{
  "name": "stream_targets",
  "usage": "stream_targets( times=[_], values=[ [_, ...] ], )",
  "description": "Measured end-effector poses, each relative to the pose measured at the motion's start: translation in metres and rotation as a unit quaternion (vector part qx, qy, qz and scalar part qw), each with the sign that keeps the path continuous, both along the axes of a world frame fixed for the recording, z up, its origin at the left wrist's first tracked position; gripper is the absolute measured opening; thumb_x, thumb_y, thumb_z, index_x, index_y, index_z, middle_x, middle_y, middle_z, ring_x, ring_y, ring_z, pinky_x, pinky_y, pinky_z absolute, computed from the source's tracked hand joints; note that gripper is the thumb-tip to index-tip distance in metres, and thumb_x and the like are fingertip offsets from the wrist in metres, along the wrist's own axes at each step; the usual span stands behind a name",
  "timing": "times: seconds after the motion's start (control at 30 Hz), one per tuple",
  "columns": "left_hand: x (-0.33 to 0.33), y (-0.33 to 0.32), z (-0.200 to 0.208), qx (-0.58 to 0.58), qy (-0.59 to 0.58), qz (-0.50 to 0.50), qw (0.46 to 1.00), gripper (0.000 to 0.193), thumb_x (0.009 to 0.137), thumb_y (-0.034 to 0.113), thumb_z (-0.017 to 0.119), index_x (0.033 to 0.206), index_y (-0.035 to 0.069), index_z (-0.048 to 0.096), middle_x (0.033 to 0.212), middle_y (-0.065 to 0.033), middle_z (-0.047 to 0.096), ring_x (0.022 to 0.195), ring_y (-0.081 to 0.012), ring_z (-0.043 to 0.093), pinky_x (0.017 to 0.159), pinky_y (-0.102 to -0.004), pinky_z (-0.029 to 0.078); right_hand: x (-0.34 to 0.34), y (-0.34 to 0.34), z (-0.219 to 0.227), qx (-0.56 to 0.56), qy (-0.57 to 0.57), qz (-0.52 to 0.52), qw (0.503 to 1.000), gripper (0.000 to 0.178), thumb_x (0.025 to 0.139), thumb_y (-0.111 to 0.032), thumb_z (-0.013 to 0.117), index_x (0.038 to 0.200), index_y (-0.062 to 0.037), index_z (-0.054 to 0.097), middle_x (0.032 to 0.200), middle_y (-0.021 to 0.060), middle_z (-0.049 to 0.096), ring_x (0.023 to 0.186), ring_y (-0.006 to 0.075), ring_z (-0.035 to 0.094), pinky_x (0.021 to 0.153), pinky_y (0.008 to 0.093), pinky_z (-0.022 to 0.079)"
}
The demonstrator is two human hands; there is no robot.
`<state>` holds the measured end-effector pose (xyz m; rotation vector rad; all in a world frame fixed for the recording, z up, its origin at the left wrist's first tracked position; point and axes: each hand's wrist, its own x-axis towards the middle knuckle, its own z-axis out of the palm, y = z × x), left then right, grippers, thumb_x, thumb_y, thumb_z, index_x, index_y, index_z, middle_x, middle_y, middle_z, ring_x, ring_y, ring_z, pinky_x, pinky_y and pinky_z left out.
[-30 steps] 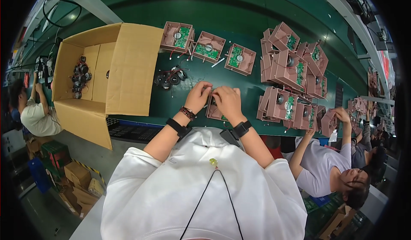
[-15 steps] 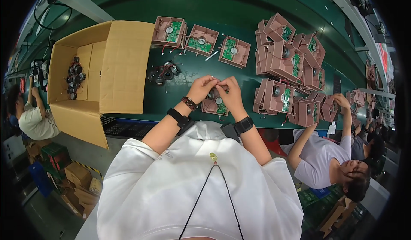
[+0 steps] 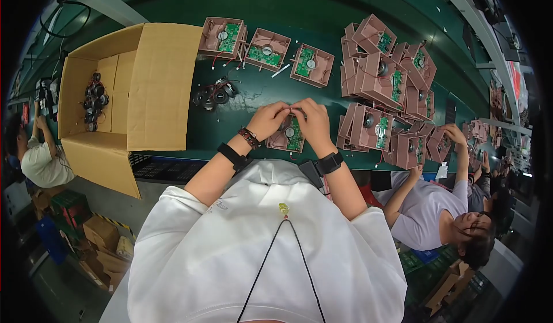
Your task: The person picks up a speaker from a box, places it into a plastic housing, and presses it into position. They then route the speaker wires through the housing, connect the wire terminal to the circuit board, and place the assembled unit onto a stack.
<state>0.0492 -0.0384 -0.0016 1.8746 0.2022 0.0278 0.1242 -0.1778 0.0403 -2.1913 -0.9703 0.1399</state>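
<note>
My left hand (image 3: 268,121) and my right hand (image 3: 313,126) meet over the near side of the green table, thumbs and fingertips pinched close together. What lies between the fingertips is too small and covered to make out. Right below them sits an open pink-brown plastic housing (image 3: 276,141) holding a green circuit board (image 3: 296,141) and a round metal-backed part (image 3: 290,131). My hands hide its far portion. Beyond my left hand lies a small heap of black speakers (image 3: 216,95) with thin wires.
Several similar housings stand in a far row (image 3: 266,49) and a stacked pile (image 3: 383,84) to the right. On the left, an open cardboard box (image 3: 164,87) holds more speakers (image 3: 95,103). A white strip (image 3: 280,70) lies near the row. A co-worker's hand (image 3: 455,134) touches housings at right.
The view has shifted slightly. My right hand's fingers have bent further over, still meeting the left fingertips. The housing beneath appears turned a little, with its board showing more upright.
</note>
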Motion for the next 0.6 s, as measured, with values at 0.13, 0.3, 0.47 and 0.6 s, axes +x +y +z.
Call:
stream_targets(
  times=[0.13, 0.3, 0.47, 0.6],
  values=[
    [-0.001, -0.003, 0.006, -0.088, 0.066, 0.045, 0.993, 0.014, 0.087, 0.014, 0.051, 0.085, 0.001, 0.054, 0.070, -0.0062, 0.059, 0.063, -0.0136, 0.057, 0.060, -0.0258, 0.044, -0.001, -0.002, -0.003, -0.010, -0.037, -0.010, 0.999, 0.008, 0.073, -0.010, 0.061, 0.081, -0.0092, 0.058, 0.078, 0.0027, 0.053, 0.073, 0.0225, 0.054, 0.065, 0.0324, 0.037],
    [-0.001, -0.007, 0.013, 0.037, 0.040, 0.049, 0.997, 0.017, 0.081, 0.020, 0.053, 0.078, 0.004, 0.057, 0.070, -0.0109, 0.062, 0.065, -0.0289, 0.060, 0.062, -0.0388, 0.045, -0.006, -0.003, 0.000, -0.041, -0.115, 0.012, 0.992, 0.010, 0.071, -0.009, 0.062, 0.077, -0.0092, 0.055, 0.074, 0.0026, 0.052, 0.070, 0.0216, 0.054, 0.064, 0.0327, 0.036],
    [-0.002, -0.010, 0.010, 0.150, 0.005, 0.024, 0.988, 0.015, 0.077, 0.022, 0.055, 0.077, 0.006, 0.057, 0.068, -0.0086, 0.063, 0.067, -0.0272, 0.060, 0.067, -0.0387, 0.043, -0.008, -0.007, -0.006, -0.083, -0.139, 0.045, 0.986, 0.010, 0.070, -0.009, 0.061, 0.076, -0.0097, 0.053, 0.074, 0.0032, 0.052, 0.069, 0.0215, 0.055, 0.063, 0.0334, 0.036],
    [-0.003, -0.010, 0.015, 0.217, -0.008, -0.009, 0.976, 0.014, 0.076, 0.022, 0.056, 0.077, 0.008, 0.057, 0.069, -0.0069, 0.062, 0.071, -0.0268, 0.059, 0.070, -0.0380, 0.041, -0.008, -0.008, -0.012, -0.080, -0.100, 0.053, 0.990, 0.012, 0.069, -0.008, 0.062, 0.078, -0.0078, 0.053, 0.073, 0.0047, 0.053, 0.067, 0.0230, 0.055, 0.063, 0.0348, 0.038]
  ],
)
